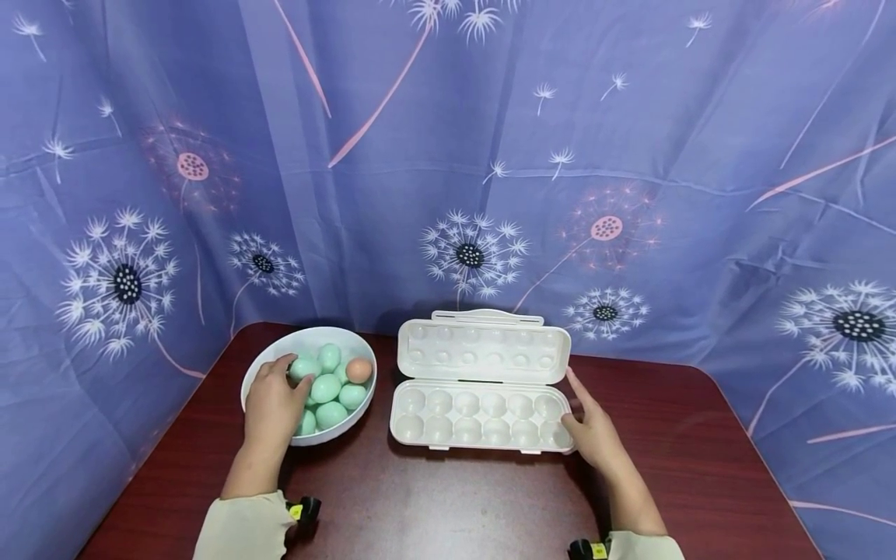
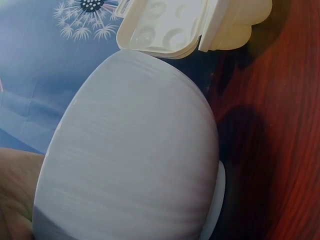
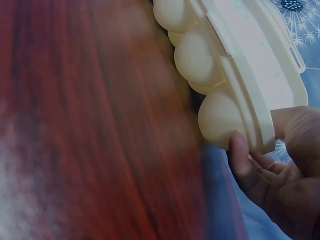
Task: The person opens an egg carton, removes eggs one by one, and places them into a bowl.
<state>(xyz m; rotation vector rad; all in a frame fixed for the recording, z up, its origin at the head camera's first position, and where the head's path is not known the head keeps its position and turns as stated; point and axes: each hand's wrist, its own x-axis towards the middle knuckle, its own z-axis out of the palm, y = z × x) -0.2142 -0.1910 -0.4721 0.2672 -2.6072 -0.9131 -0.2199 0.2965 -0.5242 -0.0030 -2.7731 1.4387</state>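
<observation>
In the head view, my left hand (image 1: 271, 408) reaches into a white bowl (image 1: 292, 343) on the left, its thumb and fingers around a pale green egg (image 1: 305, 366). Several more green eggs (image 1: 332, 415) and one brown egg (image 1: 359, 370) lie in the bowl. The bowl's side fills most of the left wrist view and hides the fingers there. To the right, a cream plastic egg box (image 1: 483, 449) lies with its lid (image 1: 484, 358) up, its cups holding no eggs. My right hand (image 1: 595, 435) grips the right end of that box by thumb and fingers.
Both the bowl and the box stand on a dark red wooden table (image 1: 448, 498). A blue curtain (image 1: 392, 194) with dandelion prints hangs behind and at the sides. Black wrist cameras sit by each sleeve (image 1: 241, 529).
</observation>
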